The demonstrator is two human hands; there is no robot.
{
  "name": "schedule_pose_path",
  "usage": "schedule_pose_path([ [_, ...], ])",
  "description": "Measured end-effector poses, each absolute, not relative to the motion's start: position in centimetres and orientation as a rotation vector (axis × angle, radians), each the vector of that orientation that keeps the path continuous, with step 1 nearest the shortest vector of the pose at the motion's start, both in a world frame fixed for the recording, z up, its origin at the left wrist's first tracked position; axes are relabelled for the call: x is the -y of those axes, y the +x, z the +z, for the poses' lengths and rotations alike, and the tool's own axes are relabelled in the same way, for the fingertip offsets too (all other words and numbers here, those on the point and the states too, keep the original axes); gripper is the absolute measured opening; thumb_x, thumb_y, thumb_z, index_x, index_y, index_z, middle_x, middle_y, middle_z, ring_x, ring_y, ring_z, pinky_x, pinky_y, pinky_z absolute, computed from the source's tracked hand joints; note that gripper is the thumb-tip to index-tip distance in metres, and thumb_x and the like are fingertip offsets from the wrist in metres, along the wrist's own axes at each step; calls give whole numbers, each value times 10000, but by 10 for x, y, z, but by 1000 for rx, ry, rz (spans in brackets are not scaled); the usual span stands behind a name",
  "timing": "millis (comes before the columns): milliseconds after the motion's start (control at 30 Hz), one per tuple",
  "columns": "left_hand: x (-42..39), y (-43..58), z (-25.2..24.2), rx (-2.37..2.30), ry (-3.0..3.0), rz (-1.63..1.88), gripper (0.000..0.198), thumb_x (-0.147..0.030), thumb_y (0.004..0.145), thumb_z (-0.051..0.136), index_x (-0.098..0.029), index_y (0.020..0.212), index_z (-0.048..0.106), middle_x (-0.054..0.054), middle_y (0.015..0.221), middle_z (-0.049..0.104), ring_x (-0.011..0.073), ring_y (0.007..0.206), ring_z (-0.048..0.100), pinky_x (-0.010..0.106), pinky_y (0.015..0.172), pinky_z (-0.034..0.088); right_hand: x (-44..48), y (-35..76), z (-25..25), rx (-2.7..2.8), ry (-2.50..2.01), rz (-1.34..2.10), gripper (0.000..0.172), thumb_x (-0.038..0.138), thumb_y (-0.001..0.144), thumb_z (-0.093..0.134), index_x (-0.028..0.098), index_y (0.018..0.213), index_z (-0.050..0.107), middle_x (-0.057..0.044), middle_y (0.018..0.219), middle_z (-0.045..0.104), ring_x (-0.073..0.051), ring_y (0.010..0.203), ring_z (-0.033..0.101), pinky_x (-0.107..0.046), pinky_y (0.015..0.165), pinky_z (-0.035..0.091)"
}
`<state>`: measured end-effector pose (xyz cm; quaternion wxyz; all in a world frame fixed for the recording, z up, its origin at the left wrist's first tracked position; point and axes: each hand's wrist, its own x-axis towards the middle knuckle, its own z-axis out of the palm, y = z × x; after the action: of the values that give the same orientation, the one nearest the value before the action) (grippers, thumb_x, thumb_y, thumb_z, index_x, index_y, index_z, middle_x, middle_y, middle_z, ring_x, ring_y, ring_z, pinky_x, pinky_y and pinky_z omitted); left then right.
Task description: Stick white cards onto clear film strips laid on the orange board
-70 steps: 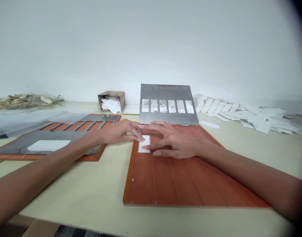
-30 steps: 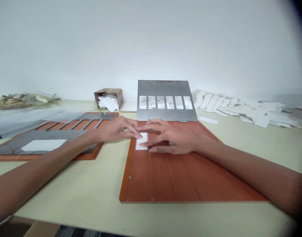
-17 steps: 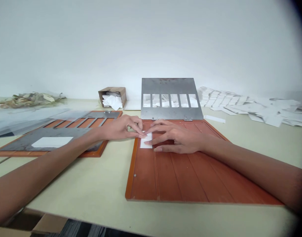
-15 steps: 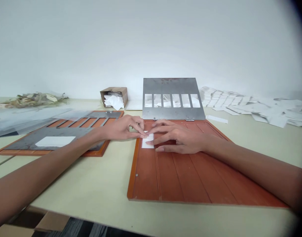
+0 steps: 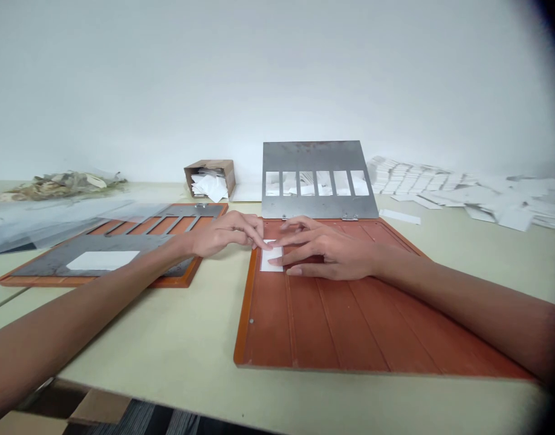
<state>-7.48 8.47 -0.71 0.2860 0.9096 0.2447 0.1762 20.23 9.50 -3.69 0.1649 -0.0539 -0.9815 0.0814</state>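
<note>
A small white card lies flat at the upper left corner of the reddish-brown grooved board. My left hand reaches in from the left, its index fingertip on the card's upper part and its other fingers bent. My right hand rests over the board with fingers spread, some fingertips touching the card. Behind the hands, the board's hinged grey metal plate stands raised, with a row of rectangular slots through which white paper shows.
On the left lies a second board under a slotted metal plate, with a white card on it. A cardboard box of white papers stands behind. Stacked and loose white cards spread at the back right. Clear plastic sheets lie far left.
My left thumb, stretched toward the card before, has drawn back beneath the hand; the index finger stays on the card. My right hand and the card hold nearly the same place.
</note>
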Motion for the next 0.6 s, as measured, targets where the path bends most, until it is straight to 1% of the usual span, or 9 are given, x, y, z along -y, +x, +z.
schedule_pose_path([
  [133, -85, -74, -9, -657, 2433, 489, 408, -104, 846, 452, -217, 968, 824, 58, 847, 605, 187, 819, 531, 301, 765, 442, -95, 202, -38, 2800, -157, 240, 322, 402, 1045, 507, 260, 1226, 732, -38, 1322, 660, -222, 1317, 462, -437, 1175, 280],
  [267, -83, -73, -7, -663, 2500, 428, 375, -127, 886, 468, -223, 965, 822, 48, 818, 602, 193, 816, 504, 305, 753, 418, -96, 202, -38, 2792, -158, 279, 318, 393, 1045, 507, 259, 1224, 734, -36, 1320, 663, -224, 1291, 464, -439, 1157, 295],
  [400, -76, -71, 1, -666, 2648, 301, 372, -159, 943, 442, -224, 929, 808, 44, 815, 613, 204, 809, 483, 341, 808, 402, -96, 203, -36, 2755, -238, 469, 363, 411, 1070, 438, 279, 1272, 710, -26, 1347, 655, -211, 1289, 456, -434, 1137, 307],
  [500, -65, -65, 6, -719, 2878, 159, 356, -141, 917, 430, -214, 890, 777, 48, 818, 618, 223, 830, 526, 359, 838, 408, -95, 203, -34, 2691, -306, 606, 398, 404, 1084, 390, 269, 1314, 685, -22, 1320, 673, -200, 1328, 436, -421, 1139, 311],
  [600, -49, -55, 8, -820, 3070, 36, 245, -127, 845, 490, -193, 779, 717, 56, 776, 624, 235, 771, 537, 369, 754, 400, -96, 205, -34, 2648, -351, 657, 387, 382, 1079, 401, 269, 1320, 683, -15, 1332, 669, -206, 1346, 425, -438, 1169, 287],
])
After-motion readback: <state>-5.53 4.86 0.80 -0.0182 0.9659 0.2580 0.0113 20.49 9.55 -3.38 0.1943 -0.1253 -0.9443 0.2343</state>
